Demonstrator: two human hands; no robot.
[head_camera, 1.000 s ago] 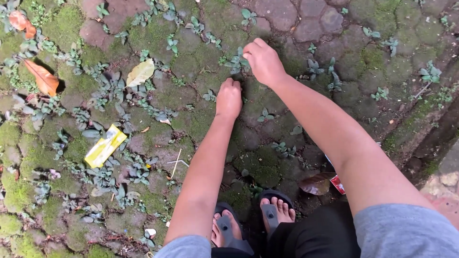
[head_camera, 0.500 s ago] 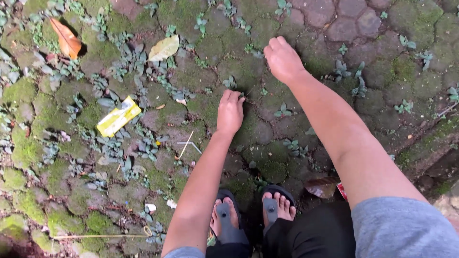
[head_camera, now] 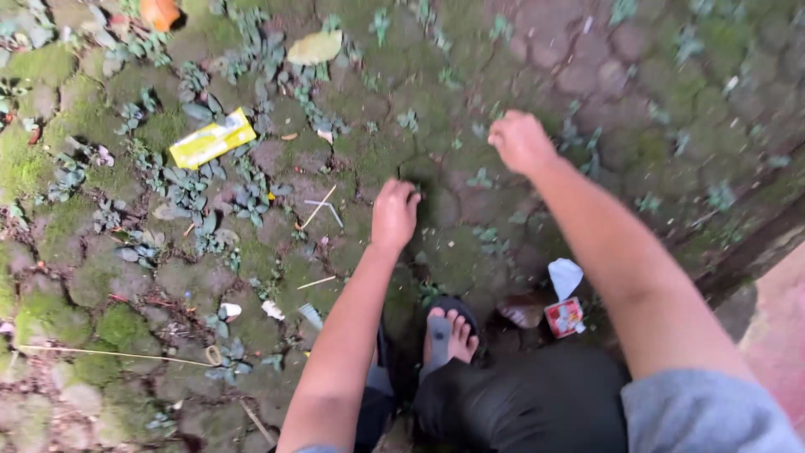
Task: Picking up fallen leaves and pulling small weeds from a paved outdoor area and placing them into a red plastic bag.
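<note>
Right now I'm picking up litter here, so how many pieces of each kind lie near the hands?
Yellow wrapper: 1
Red packet: 1
White paper scrap: 1
Orange scrap: 1
Total: 4

Left hand (head_camera: 394, 214) down on the paving (head_camera: 470, 252), right hand (head_camera: 520, 141) beyond it, to its right. Wrapper (head_camera: 212, 138) far left of both. Leaf (head_camera: 315, 48) near top edge. Foot (head_camera: 449, 335) below left hand.
</note>
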